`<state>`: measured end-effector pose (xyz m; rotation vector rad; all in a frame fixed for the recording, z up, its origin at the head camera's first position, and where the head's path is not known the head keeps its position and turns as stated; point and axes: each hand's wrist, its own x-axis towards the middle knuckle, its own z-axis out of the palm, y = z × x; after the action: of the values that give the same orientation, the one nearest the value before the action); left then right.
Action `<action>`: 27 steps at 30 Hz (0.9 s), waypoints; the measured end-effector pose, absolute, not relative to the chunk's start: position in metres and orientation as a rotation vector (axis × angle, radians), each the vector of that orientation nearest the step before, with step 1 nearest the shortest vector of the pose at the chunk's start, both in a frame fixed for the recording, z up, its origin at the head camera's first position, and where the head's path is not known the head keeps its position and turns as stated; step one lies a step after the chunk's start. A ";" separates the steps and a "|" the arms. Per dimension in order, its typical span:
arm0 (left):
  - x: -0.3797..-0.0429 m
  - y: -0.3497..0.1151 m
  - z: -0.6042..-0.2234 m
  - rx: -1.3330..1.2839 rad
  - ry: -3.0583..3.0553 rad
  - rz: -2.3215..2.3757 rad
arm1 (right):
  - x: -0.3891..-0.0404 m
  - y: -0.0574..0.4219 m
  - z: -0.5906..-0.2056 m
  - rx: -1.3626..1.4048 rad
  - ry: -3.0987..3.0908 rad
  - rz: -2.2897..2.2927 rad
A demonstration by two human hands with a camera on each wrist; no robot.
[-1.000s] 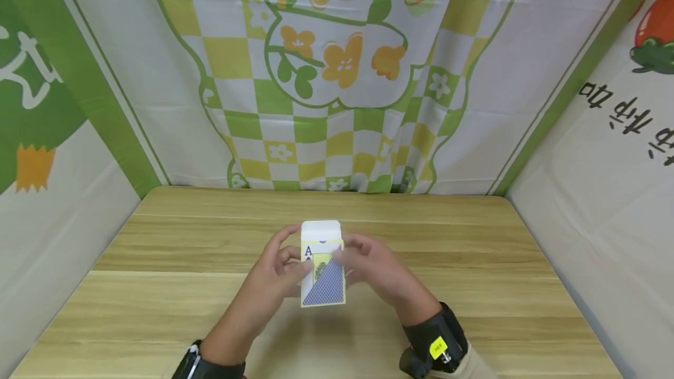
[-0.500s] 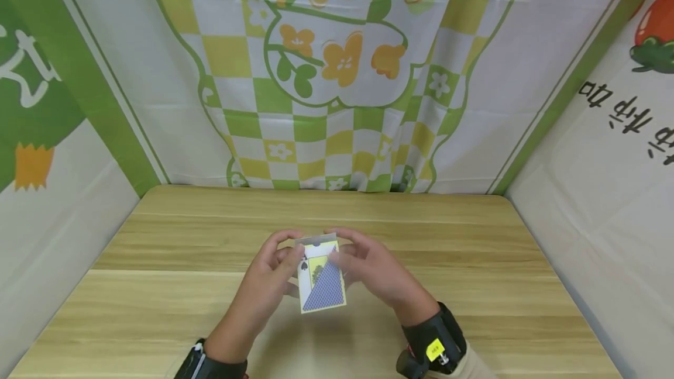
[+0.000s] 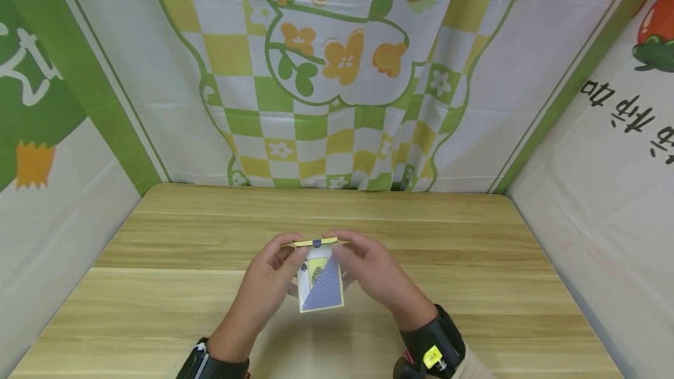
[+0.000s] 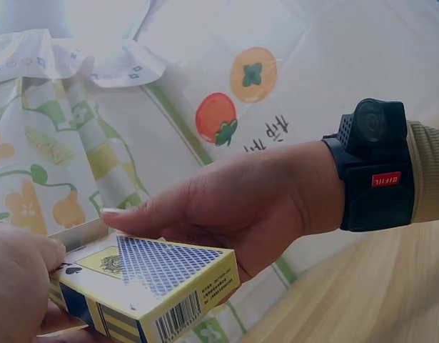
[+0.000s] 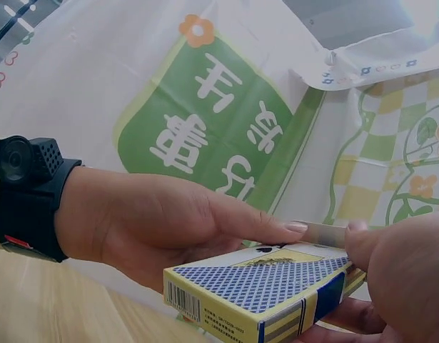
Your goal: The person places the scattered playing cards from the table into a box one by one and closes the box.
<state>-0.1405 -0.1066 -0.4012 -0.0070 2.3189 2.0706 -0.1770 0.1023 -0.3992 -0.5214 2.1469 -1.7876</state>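
A playing card box (image 3: 325, 286) with a blue lattice pattern and a spade print is held above the table between both hands. My left hand (image 3: 265, 279) grips its left side, with the thumb near the top front edge. On the opposite side my right hand (image 3: 376, 276) holds the box, its thumb also near the top edge and its index finger along the lid. The yellow-edged lid flap (image 3: 304, 244) is bent forward over the box's top end. In the left wrist view the flap's pale inside (image 4: 82, 234) stands up behind the thumbs. Fingers behind the box are partly hidden.
A wood-grain table (image 3: 174, 285) lies under the hands. Behind it hangs a green and yellow checked curtain (image 3: 337, 133), with printed cloth walls on the left (image 3: 68, 238) and right (image 3: 590, 203). Each wrist wears a black strapped camera (image 3: 434, 344).
The box's lid flap has folded from standing upright down toward the front over the top end. Both thumbs have shifted toward that top edge, and the box has tilted slightly.
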 end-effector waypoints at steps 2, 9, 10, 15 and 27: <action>-0.141 -0.107 -0.403 0.005 2.323 2.064 | -0.176 0.102 -0.399 -0.512 2.167 -1.792; -0.141 -0.106 -0.405 0.017 2.345 2.050 | -0.174 0.099 -0.399 -0.411 2.239 -1.818; -0.141 -0.106 -0.405 0.013 2.343 2.048 | -0.174 0.098 -0.399 -0.399 2.244 -1.815; -0.140 -0.104 -0.403 -0.023 2.343 2.029 | -0.173 0.097 -0.398 -0.358 2.262 -1.800; -0.140 -0.101 -0.404 -0.024 2.376 2.003 | -0.173 0.094 -0.404 -0.328 2.235 -1.833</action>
<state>-0.1396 -0.1011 -0.4039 -0.0240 2.3764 2.0028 -0.1730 0.0943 -0.4036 -0.3284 2.2351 -1.8334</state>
